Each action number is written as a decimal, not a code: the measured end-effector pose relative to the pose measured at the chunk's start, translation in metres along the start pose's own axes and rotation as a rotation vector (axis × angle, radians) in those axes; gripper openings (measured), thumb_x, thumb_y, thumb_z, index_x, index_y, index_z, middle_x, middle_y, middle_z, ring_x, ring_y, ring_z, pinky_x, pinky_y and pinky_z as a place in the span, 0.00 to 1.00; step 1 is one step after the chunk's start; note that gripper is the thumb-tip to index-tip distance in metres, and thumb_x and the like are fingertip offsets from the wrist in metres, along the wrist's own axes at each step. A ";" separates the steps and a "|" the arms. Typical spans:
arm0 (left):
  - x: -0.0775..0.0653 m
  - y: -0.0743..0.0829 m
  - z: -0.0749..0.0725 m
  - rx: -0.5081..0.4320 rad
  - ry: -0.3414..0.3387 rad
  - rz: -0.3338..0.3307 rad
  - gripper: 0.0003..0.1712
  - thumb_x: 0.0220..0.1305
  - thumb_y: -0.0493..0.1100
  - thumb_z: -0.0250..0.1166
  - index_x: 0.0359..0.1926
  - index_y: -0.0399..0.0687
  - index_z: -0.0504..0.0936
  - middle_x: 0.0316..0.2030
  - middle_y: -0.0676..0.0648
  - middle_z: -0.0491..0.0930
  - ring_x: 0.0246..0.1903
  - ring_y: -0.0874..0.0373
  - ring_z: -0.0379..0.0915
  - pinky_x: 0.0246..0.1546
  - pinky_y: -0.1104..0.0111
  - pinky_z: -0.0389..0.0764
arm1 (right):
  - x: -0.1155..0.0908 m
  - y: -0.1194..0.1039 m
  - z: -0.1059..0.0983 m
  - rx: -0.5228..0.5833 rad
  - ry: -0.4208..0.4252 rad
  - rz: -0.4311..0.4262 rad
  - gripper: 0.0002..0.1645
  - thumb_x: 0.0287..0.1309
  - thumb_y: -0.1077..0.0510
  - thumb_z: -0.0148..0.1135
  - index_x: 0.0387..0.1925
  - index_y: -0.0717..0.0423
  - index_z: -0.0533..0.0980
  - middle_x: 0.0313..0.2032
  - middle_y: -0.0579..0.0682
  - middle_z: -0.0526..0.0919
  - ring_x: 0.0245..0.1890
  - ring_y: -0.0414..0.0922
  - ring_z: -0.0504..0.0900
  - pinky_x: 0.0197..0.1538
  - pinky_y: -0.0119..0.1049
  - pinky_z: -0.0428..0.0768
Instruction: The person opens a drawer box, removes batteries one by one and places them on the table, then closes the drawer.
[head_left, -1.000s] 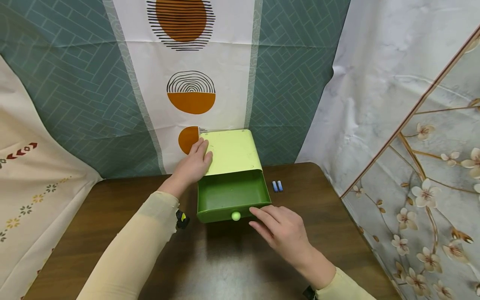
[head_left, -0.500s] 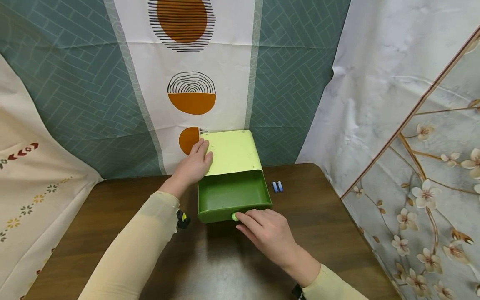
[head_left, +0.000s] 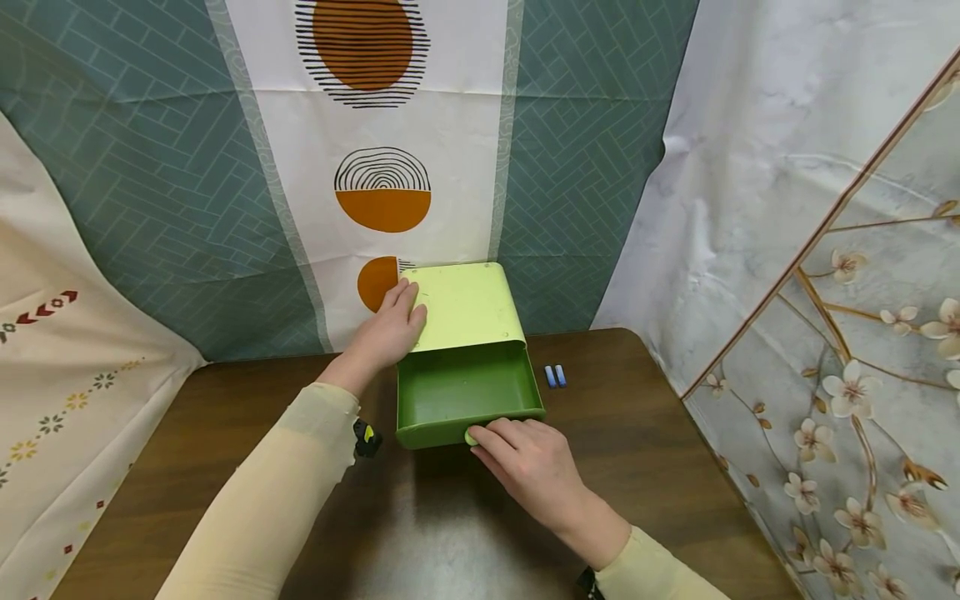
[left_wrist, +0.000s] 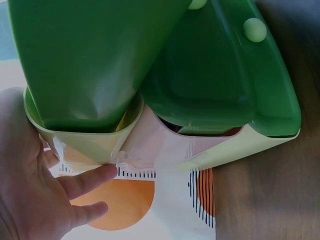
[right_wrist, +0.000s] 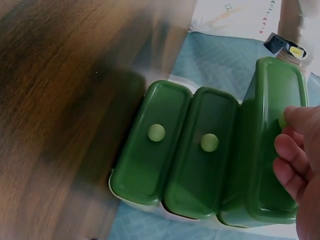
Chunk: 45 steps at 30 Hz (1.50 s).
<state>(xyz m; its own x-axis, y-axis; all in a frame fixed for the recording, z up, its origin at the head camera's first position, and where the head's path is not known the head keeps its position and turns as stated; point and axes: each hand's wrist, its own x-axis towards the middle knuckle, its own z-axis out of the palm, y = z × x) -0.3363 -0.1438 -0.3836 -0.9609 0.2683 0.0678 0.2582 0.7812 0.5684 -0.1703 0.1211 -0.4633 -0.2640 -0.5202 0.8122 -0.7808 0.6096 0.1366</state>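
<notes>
A small light-green drawer cabinet [head_left: 465, 304] with three drawers, one above another, stands at the back of the table. Its dark-green top drawer [head_left: 438, 435] is pulled well out, and the green inside shows from above. My right hand [head_left: 536, 471] pinches the round pale-green knob [head_left: 470, 437] on that drawer's front. On the cabinet's top left edge rests my left hand [head_left: 381, 329], fingers extended; in the left wrist view its fingers spread along the cabinet's side. The two lower drawers show in the right wrist view, the middle drawer [right_wrist: 200, 175] and the bottom drawer [right_wrist: 145, 170], both pushed in.
Two small blue-and-white cylinders, like batteries [head_left: 560, 375], lie side by side on the brown wooden table [head_left: 622, 417], right of the cabinet. A patterned cloth [head_left: 585, 167] hangs close behind. More cloths hang at the left and right table edges.
My right hand has moved left along the drawer front and now pinches the knob. The left hand stays on the cabinet. The drawer's position looks about the same.
</notes>
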 end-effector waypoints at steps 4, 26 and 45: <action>0.000 0.000 0.000 0.002 0.001 0.004 0.41 0.90 0.62 0.35 0.92 0.49 0.44 0.90 0.46 0.35 0.87 0.40 0.41 0.81 0.40 0.54 | 0.000 0.000 0.002 -0.009 -0.009 0.009 0.11 0.72 0.55 0.76 0.52 0.51 0.89 0.41 0.42 0.88 0.31 0.40 0.88 0.35 0.35 0.85; 0.003 -0.001 -0.007 0.013 -0.040 0.011 0.41 0.90 0.60 0.37 0.91 0.46 0.44 0.90 0.43 0.35 0.87 0.40 0.38 0.81 0.39 0.52 | 0.010 0.007 0.008 -0.044 -0.035 0.060 0.18 0.63 0.56 0.83 0.53 0.49 0.89 0.42 0.41 0.88 0.29 0.41 0.86 0.34 0.37 0.87; 0.002 -0.001 -0.007 0.005 -0.035 0.014 0.41 0.90 0.60 0.37 0.91 0.46 0.44 0.90 0.42 0.36 0.87 0.39 0.40 0.81 0.39 0.53 | 0.027 0.023 0.019 -0.085 -0.107 0.124 0.17 0.63 0.53 0.84 0.51 0.46 0.89 0.41 0.41 0.87 0.28 0.39 0.86 0.31 0.34 0.84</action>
<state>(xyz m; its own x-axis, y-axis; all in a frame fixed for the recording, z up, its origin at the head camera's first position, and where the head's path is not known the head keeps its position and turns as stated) -0.3391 -0.1474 -0.3783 -0.9533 0.2984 0.0471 0.2720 0.7800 0.5636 -0.2065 0.1099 -0.4491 -0.4175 -0.4962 0.7613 -0.6893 0.7188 0.0904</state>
